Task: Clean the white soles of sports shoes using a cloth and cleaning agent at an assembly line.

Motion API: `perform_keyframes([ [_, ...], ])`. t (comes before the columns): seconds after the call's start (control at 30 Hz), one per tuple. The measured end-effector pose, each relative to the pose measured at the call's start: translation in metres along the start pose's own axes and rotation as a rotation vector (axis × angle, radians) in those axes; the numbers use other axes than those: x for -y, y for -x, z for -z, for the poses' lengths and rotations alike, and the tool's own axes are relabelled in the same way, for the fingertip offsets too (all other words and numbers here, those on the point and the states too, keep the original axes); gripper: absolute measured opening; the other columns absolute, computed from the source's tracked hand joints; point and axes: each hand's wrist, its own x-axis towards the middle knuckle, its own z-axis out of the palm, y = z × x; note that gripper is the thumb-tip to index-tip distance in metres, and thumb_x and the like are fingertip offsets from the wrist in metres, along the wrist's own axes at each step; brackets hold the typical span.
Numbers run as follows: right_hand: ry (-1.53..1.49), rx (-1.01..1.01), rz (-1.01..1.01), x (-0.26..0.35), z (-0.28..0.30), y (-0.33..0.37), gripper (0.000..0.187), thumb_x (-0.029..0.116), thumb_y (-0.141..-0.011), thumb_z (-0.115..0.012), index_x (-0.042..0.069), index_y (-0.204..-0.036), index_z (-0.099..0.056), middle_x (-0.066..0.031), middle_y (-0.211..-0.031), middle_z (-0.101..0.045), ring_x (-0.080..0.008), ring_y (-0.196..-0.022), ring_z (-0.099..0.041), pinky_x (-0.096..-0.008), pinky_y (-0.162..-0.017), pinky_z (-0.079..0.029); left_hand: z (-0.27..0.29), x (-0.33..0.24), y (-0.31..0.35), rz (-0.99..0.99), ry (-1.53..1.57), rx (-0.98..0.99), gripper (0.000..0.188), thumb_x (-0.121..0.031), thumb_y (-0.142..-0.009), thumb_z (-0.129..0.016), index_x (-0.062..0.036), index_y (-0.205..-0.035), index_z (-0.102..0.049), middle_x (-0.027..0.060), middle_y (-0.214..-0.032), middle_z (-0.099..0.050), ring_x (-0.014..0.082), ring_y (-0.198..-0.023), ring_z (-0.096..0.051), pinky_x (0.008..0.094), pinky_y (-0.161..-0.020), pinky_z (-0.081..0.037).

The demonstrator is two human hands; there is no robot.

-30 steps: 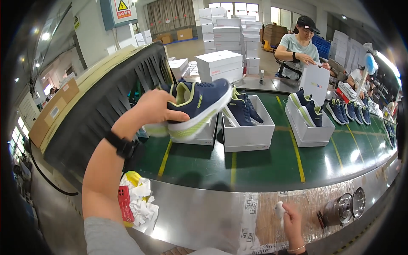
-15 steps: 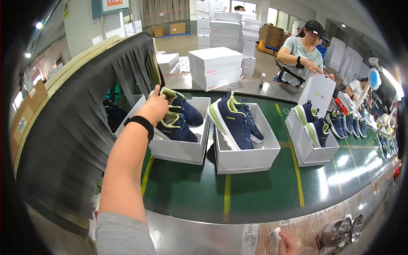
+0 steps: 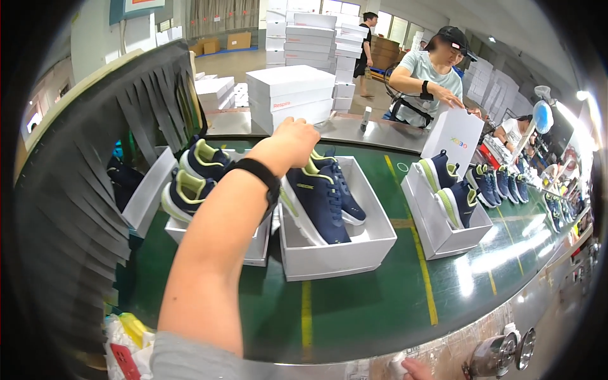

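Note:
My left hand (image 3: pixel 295 142) reaches across to the middle white shoe box (image 3: pixel 342 256). Its fingers are closed at the raised heel of a navy sneaker (image 3: pixel 315 199) with lime lining; the fingertips are hidden behind the hand. The sneaker leans heel-up beside its mate (image 3: pixel 345 190). Under my left forearm, the left box (image 3: pixel 256 250) holds another navy pair (image 3: pixel 189 190), partly covered by the arm. At the lower edge my right hand (image 3: pixel 418 368) shows only in part, closed against a small white object (image 3: pixel 398 365).
A third box (image 3: pixel 446 234) with sneakers stands rightward on the green belt (image 3: pixel 354 310). Dark strip curtains (image 3: pixel 76 209) hang at left over another box (image 3: pixel 149 190). Opposite, a co-worker (image 3: pixel 421 82) handles an upright lid (image 3: pixel 451 136). Stacked boxes (image 3: pixel 288 95) and metal bowls (image 3: pixel 494 354) flank the belt.
My left hand has left the sneakers in the left box and moved right to the sneaker in the middle box. The view has shifted slightly. My right hand stays by the white object.

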Motion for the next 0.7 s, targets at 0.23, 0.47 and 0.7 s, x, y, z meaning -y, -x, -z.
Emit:
perform_keyframes([
  [0.23, -0.032, -0.039, -0.153, -0.029, 0.003, 0.014, 0.027, -0.002, -0.088, -0.048, 0.000, -0.113, -0.060, -0.0169, -0.117, -0.058, -0.0283, -0.113, -0.053, -0.0351, -0.096, -0.039, -0.049, -0.027, -0.051, 0.213, -0.094, 0.247, 0.030, -0.018, -0.075, -0.062, -0.0095, -0.103, -0.069, 0.0112, -0.113, -0.063, 0.0270, -0.115, -0.053, 0.0419, -0.097, -0.038],
  [0.47, -0.167, -0.106, -0.125, -0.038, 0.010, 0.016, 0.027, -0.003, -0.088, -0.048, 0.000, -0.113, -0.059, -0.0167, -0.119, -0.058, -0.0286, -0.114, -0.053, -0.0348, -0.097, -0.039, -0.014, -0.026, -0.019, -0.034, -0.428, 0.003, 0.021, -0.017, -0.079, -0.054, -0.0103, -0.085, -0.073, 0.0011, -0.088, -0.069, 0.0172, -0.113, -0.049, 0.0373, -0.110, -0.017],
  [0.7, -0.258, -0.281, -0.005, -0.012, 0.047, 0.059, 0.028, -0.004, -0.088, -0.048, 0.000, -0.113, -0.059, -0.0164, -0.119, -0.057, -0.0285, -0.114, -0.052, -0.0336, -0.097, -0.039, 0.132, -0.046, 0.036, -0.069, -0.699, -0.157, 0.015, -0.010, -0.078, -0.053, -0.0064, -0.077, -0.068, 0.0036, -0.074, -0.066, 0.0210, -0.081, -0.064, 0.0400, -0.116, -0.003],
])
